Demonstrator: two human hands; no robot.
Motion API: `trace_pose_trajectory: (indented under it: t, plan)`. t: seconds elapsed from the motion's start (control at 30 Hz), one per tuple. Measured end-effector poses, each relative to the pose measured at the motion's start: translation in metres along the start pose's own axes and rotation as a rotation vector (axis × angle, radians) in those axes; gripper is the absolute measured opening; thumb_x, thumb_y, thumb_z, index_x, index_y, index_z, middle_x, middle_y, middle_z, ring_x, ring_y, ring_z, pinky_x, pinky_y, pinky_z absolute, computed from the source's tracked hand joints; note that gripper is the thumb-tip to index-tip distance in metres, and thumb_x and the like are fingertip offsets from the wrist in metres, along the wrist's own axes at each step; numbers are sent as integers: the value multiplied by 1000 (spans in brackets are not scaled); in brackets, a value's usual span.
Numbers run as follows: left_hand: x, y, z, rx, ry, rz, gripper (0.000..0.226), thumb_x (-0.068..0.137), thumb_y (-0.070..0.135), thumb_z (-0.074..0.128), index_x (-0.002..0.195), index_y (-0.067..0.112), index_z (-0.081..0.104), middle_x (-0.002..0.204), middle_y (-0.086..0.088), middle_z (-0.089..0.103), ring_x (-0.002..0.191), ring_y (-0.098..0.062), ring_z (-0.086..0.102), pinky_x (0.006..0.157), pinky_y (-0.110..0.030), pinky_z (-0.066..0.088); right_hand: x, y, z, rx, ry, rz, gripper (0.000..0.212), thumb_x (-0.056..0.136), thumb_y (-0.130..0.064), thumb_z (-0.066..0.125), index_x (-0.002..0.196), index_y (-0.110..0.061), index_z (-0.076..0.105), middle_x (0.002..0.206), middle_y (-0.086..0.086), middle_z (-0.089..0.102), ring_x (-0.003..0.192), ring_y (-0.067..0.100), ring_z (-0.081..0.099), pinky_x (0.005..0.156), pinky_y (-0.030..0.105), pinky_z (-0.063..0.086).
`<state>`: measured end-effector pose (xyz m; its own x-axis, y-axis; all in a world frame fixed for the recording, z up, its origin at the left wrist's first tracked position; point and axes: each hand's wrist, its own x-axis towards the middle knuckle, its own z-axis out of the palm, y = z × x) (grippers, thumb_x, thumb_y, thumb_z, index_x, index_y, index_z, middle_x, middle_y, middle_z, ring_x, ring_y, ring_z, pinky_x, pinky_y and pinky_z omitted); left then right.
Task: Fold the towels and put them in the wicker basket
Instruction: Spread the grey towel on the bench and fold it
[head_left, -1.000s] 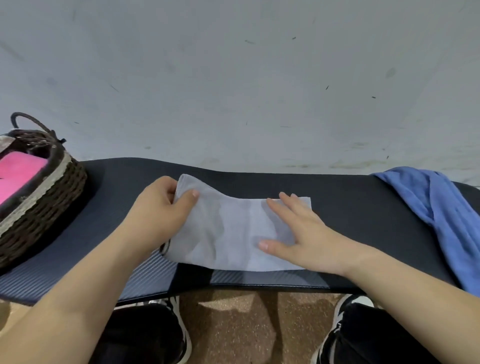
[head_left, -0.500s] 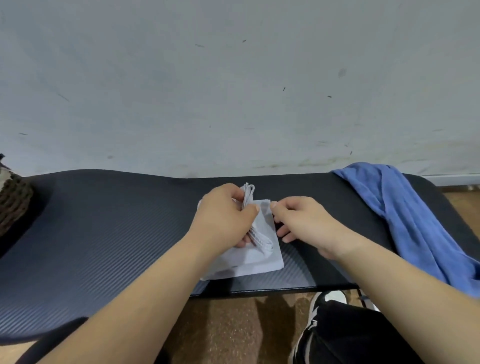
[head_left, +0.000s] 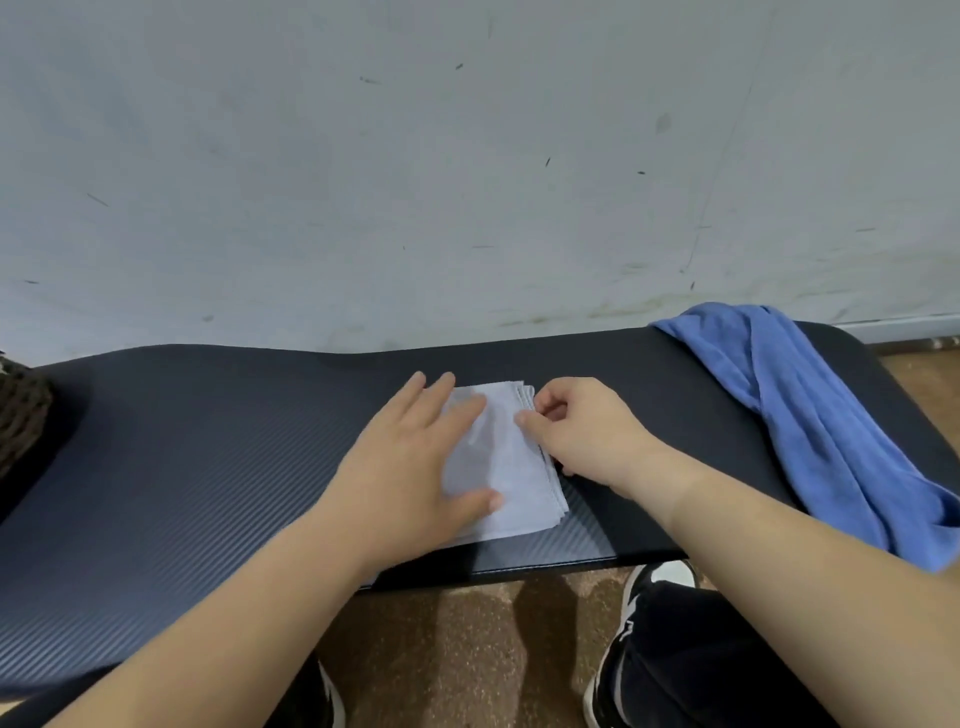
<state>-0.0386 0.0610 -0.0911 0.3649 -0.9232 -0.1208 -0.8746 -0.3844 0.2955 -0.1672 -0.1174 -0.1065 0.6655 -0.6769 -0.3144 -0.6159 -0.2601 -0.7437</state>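
A pale grey towel, folded into a small rectangle, lies flat on the black ribbed mat near its front edge. My left hand rests flat on the towel's left half, fingers spread. My right hand pinches the towel's stacked right edge between thumb and fingers. A blue towel lies unfolded at the right end of the mat, draping over its front edge. Only a sliver of the wicker basket shows at the far left edge.
A grey scuffed wall rises directly behind the mat. Brown floor and my black-and-white shoes lie below the mat's front edge. Bare mat stretches between the folded towel and the basket.
The grey towel went from a long strip to a small folded rectangle. My left hand brought its left end over to the right, then laid flat on it. The view shifted right, basket nearly gone.
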Motion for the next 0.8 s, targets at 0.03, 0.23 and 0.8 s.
trace_pose_trajectory:
  t: [0.03,0.23,0.8]
  plan:
    - [-3,-4,8,42,-107,-21,95,88,74,53,163,39,7,172,5,-7,158,-21,-14,129,-38,-1,1,0,0,-10,23,-2,23,89,-35,73,88,-13,65,71,-3,68,63,12,63,70,47,63]
    - [-9,-20,22,-6,-213,-14,94,90,81,38,162,41,-8,167,9,-29,151,-15,-35,129,-44,-8,-5,-15,-1,-285,113,-325,49,85,-40,77,129,-28,57,124,-11,51,116,13,55,94,37,52]
    - [-10,-13,-29,-799,91,-537,26,83,24,74,105,26,60,91,0,70,81,-15,69,62,-30,53,-24,1,19,-518,-425,-328,112,83,-80,58,161,-42,-12,166,-15,-32,151,7,-34,127,44,-15]
